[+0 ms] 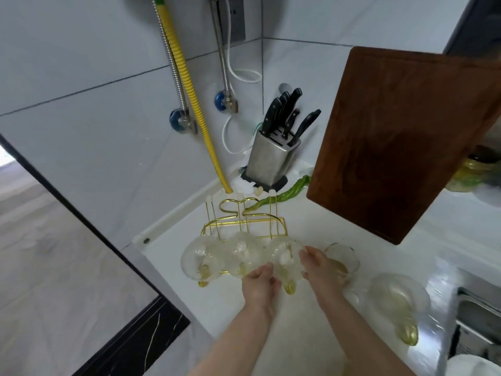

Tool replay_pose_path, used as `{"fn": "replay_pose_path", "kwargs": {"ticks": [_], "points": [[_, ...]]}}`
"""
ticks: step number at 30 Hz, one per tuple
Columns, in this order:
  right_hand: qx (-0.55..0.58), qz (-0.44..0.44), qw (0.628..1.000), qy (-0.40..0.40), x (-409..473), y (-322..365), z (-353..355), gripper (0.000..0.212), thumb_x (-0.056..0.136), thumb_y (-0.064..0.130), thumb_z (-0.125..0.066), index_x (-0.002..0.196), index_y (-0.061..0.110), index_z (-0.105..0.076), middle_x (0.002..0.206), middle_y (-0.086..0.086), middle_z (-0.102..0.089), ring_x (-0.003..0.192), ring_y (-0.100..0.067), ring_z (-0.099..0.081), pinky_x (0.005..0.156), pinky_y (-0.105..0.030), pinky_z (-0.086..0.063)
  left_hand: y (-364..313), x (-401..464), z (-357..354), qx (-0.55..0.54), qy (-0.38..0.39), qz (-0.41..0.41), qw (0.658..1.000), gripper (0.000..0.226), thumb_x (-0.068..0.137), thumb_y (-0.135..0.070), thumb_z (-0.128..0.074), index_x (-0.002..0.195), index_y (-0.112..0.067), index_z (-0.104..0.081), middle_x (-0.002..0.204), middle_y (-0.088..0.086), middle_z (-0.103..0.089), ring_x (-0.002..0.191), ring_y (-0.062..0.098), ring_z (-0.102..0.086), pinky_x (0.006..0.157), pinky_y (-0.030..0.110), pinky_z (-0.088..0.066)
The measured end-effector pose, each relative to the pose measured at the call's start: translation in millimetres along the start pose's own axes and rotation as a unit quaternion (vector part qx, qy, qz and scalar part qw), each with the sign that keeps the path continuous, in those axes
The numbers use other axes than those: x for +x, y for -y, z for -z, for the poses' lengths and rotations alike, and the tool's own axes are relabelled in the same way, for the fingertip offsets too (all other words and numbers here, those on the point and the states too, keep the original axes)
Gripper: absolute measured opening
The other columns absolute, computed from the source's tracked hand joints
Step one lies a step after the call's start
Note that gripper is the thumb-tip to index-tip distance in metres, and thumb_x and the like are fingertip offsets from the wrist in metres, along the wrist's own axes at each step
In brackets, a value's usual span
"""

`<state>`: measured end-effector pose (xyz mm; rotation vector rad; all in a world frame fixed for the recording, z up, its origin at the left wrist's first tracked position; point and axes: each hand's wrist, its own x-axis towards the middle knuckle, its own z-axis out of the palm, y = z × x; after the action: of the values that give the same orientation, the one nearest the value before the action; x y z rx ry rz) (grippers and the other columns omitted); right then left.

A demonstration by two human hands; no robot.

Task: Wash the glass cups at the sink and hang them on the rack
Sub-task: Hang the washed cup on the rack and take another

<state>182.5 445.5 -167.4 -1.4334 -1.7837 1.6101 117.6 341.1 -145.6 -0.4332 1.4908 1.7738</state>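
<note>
A gold wire rack stands on the white counter. Three clear glass cups with yellowish handles hang along its front row: a left cup, a middle cup and a right cup. My left hand and my right hand both grip the right cup from either side. Behind my right hand stands another glass cup on the counter. A further cup lies on its side near the sink edge.
A steel knife block stands in the corner behind the rack, with a green pepper beside it. A brown cutting board leans at the right. The sink is at the far right. The counter drops off at the left.
</note>
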Motion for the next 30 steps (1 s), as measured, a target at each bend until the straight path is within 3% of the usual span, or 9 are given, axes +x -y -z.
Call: {"fn": "replay_pose_path", "kwargs": {"ticks": [4, 8, 11, 14, 19, 23, 27, 30], "points": [[-0.030, 0.001, 0.999, -0.015, 4, -2, -5, 0.041, 0.091, 0.042, -0.051, 0.126, 0.020, -0.054, 0.125, -0.003, -0.060, 0.114, -0.024, -0.057, 0.099, -0.049, -0.047, -2, 4, -1, -0.007, 0.017, 0.028, 0.999, 0.018, 0.094, -0.012, -0.059, 0.079, -0.001, -0.064, 0.073, 0.013, -0.060, 0.064, 0.021, -0.058, 0.059, 0.027, -0.053], [-0.062, -0.003, 0.998, -0.016, -9, 15, -1, 0.043, 0.094, 0.031, -0.053, 0.132, 0.012, -0.051, 0.131, -0.006, -0.056, 0.119, -0.025, -0.054, 0.104, -0.042, -0.043, -7, 2, 5, 0.044, 0.047, 0.054, 0.997, 0.019, 0.095, -0.017, -0.058, 0.087, 0.000, -0.061, 0.067, 0.010, -0.053, 0.054, 0.019, -0.054, 0.053, 0.028, -0.049], [-0.095, 0.031, 0.995, -0.023, -14, 30, 1, 0.039, 0.094, 0.022, -0.054, 0.131, 0.009, -0.052, 0.131, -0.007, -0.057, 0.120, -0.022, -0.052, 0.101, -0.031, -0.038, -22, -9, 14, 0.064, 0.098, 0.057, 0.991, 0.011, 0.095, -0.013, -0.057, 0.093, -0.002, -0.058, 0.080, 0.011, -0.053, 0.066, 0.022, -0.058, 0.061, 0.032, -0.053], [-0.105, 0.084, 0.991, -0.027, -15, 51, -5, 0.033, 0.093, 0.019, -0.057, 0.126, 0.010, -0.057, 0.127, -0.005, -0.060, 0.117, -0.019, -0.055, 0.097, -0.026, -0.039, -50, -17, 23, 0.087, 0.135, 0.005, 0.987, 0.010, 0.094, -0.009, -0.057, 0.104, -0.004, -0.057, 0.090, 0.013, -0.060, 0.079, 0.026, -0.063, 0.070, 0.034, -0.055], [-0.093, 0.146, 0.985, -0.005, -16, 95, -32, 0.029, 0.095, 0.021, -0.054, 0.122, 0.014, -0.060, 0.121, -0.002, -0.064, 0.104, -0.010, -0.055, 0.088, -0.018, -0.038, -108, -11, 29, 0.122, 0.110, -0.162, 0.973, 0.022, 0.093, -0.010, -0.057, 0.115, -0.011, -0.055, 0.108, 0.010, -0.060, 0.094, 0.020, -0.061, 0.083, 0.034, -0.054], [-0.103, 0.176, 0.979, 0.007, -13, 121, -56, 0.035, 0.097, 0.022, -0.050, 0.130, 0.014, -0.055, 0.131, -0.003, -0.058, 0.119, -0.015, -0.053, 0.093, -0.019, -0.037, -136, 7, 30, 0.182, 0.080, -0.252, 0.947, 0.027, 0.094, -0.014, -0.055, 0.121, -0.016, -0.059, 0.113, -0.002, -0.059, 0.100, 0.013, -0.057, 0.099, 0.039, -0.047], [-0.152, 0.175, 0.972, 0.037, -5, 134, -71, 0.041, 0.101, 0.021, -0.041, 0.141, 0.016, -0.043, 0.145, -0.004, -0.045, 0.132, -0.019, -0.043, 0.103, -0.025, -0.033, -149, 18, 31, 0.253, 0.091, -0.252, 0.930, 0.040, 0.098, -0.014, -0.047, 0.137, -0.019, -0.049, 0.143, 0.000, -0.047, 0.130, 0.019, -0.045, 0.113, 0.041, -0.034], [-0.181, 0.168, 0.968, 0.053, -1, 133, -78, 0.041, 0.101, 0.019, -0.039, 0.142, 0.015, -0.042, 0.148, -0.005, -0.041, 0.136, -0.019, -0.038, 0.108, -0.024, -0.029, -149, 20, 34, 0.293, 0.111, -0.242, 0.918, 0.043, 0.101, -0.017, -0.042, 0.143, -0.016, -0.041, 0.150, 0.000, -0.039, 0.138, 0.020, -0.036, 0.115, 0.040, -0.029]]}}
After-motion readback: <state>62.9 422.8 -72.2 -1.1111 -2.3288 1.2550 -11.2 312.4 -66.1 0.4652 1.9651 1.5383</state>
